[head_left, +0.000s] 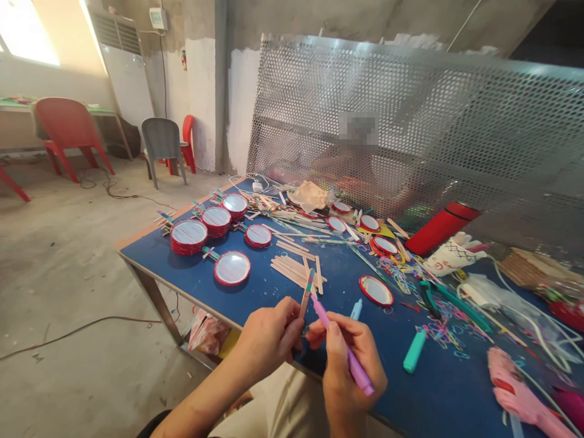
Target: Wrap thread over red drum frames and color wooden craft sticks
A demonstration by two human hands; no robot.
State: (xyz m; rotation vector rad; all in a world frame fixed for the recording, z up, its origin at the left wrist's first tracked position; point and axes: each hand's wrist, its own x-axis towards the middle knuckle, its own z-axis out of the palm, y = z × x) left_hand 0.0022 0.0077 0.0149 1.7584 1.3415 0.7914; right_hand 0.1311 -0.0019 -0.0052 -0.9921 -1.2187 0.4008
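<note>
Between its thumb and fingers, my left hand (274,331) grips a popsicle stick (308,293), tilted upward, with green and dark bands coloured near its top. My right hand (349,359) holds a purple marker (342,345) like a pen, its tip close beside the stick; I cannot tell whether they touch. Behind the right hand lies a light blue marker cap or pen (356,309). Bare popsicle sticks (289,271) are spread just beyond my hands. To the right is a teal marker (415,351) on the blue table (278,304).
Several red-rimmed round mirrors (232,268) with stick handles stand at the left, some stacked. On the right are pliers (429,299), rubber bands (449,328), a pink glue gun (520,389), a cup of markers (449,255) and a red bottle (440,230). A perforated metal panel (301,91) stands behind.
</note>
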